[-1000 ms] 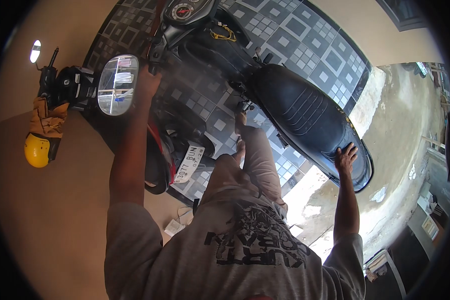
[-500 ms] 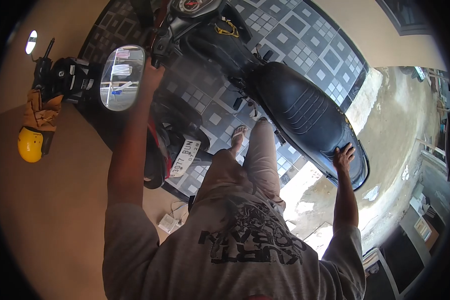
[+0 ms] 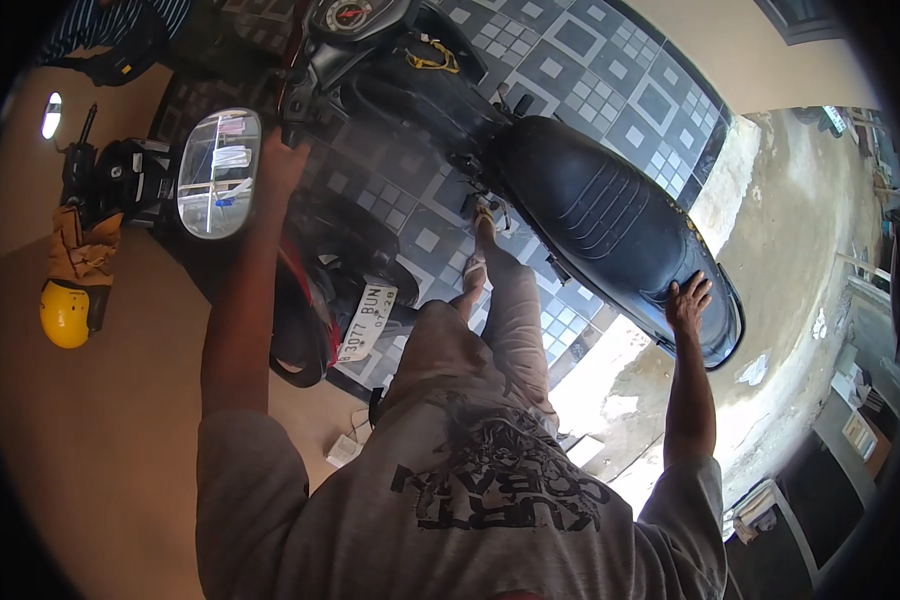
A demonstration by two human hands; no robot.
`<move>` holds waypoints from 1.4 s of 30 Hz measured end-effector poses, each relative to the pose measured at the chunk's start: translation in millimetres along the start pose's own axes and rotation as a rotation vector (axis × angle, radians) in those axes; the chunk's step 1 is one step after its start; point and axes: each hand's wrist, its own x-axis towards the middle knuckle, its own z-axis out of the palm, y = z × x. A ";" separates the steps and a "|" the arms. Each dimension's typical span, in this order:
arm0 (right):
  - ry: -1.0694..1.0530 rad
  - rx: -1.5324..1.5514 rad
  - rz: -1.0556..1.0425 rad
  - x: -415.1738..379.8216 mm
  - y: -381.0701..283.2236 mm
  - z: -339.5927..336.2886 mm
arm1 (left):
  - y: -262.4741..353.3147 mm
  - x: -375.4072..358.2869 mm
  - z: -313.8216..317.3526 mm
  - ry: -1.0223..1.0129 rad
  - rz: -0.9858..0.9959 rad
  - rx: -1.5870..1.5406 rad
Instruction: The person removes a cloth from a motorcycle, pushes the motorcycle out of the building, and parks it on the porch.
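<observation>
A black motorcycle (image 3: 590, 190) with a long ribbed seat stretches from the upper middle to the right. My left hand (image 3: 284, 165) is wrapped around its handlebar grip, beside the round-cornered mirror (image 3: 218, 175). The grip itself is mostly hidden by the hand. Flat on the rear of the seat lies my right hand (image 3: 688, 302), fingers spread and holding nothing. The speedometer (image 3: 350, 14) shows at the top, and a yellow strap (image 3: 432, 56) hangs near the front of the bike. One of my feet is close to the motorcycle's pedals.
Another motorcycle with a white number plate (image 3: 367, 323) stands close on the left. A yellow helmet (image 3: 64, 313) hangs on its handlebar side. A person in a striped garment (image 3: 105, 28) is at the upper left. Patterned tiles (image 3: 560, 80) end at rough concrete (image 3: 790, 220) on the right.
The motorcycle's front and my left hand have shifted slightly left in view. One foot has moved forward beside the pedals. A person in stripes has come into view at the upper left.
</observation>
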 end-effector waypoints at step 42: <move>-0.010 -0.009 -0.018 13.6 12.6 7.4 | -15.7 3.2 6.8 -0.039 0.024 -0.072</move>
